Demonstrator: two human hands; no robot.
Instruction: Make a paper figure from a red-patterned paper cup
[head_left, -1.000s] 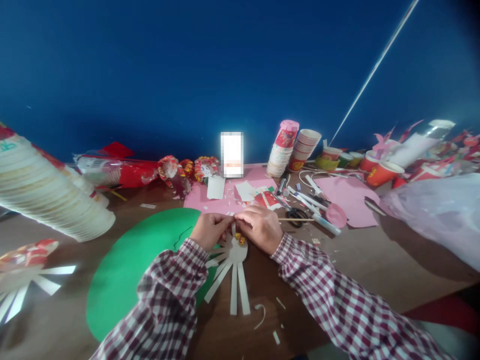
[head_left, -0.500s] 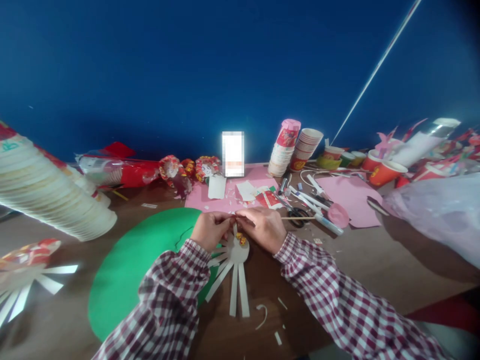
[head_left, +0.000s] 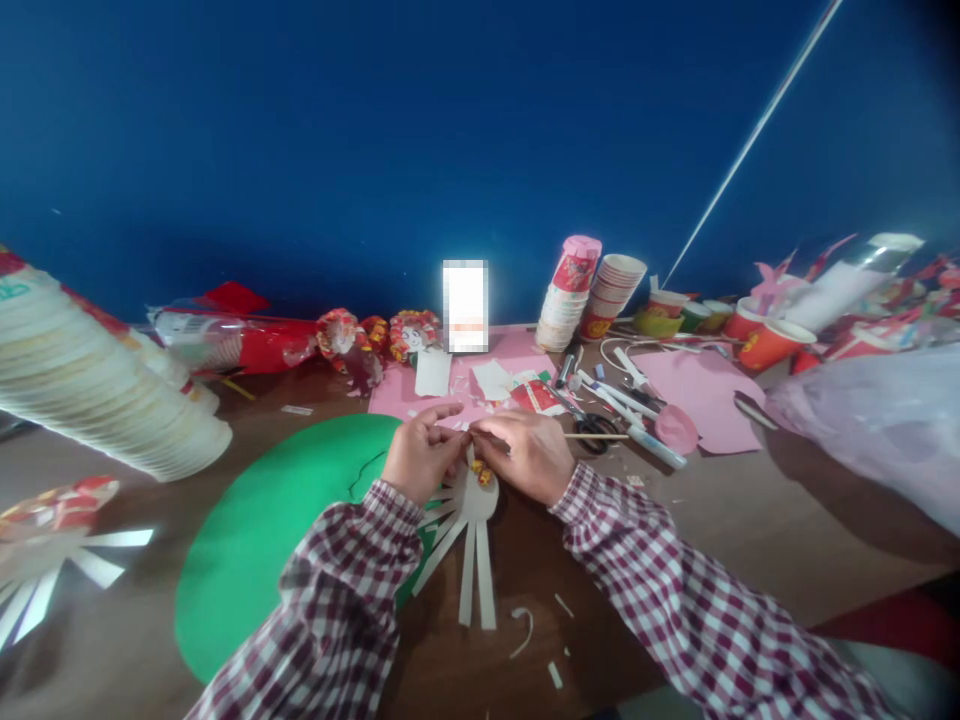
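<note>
A paper cup cut into strips (head_left: 478, 503) is splayed out before me, its pale strips fanning down toward me and to the left. A small yellow-and-red curled piece (head_left: 481, 474) sits on its upper part. My left hand (head_left: 426, 455) pinches at the cup's far strips, index finger raised. Closed against it, my right hand (head_left: 523, 455) has its fingertips at the same spot. Exactly what lies between the fingertips is hidden. A thin wooden stick (head_left: 596, 436) shows beyond the right hand; whether that hand holds it I cannot tell.
A green sheet (head_left: 247, 530) lies under my left arm. Stacked paper cups (head_left: 112, 375) lean in at left, near another cut cup (head_left: 56, 550). Black scissors (head_left: 596, 432), pens (head_left: 619, 405) and pink paper (head_left: 705, 400) lie to the right. Paper scraps (head_left: 555, 675) are in front.
My left index finger has lifted away from the other fingertips. Both hands otherwise stay in nearly the same place over the cut cup.
</note>
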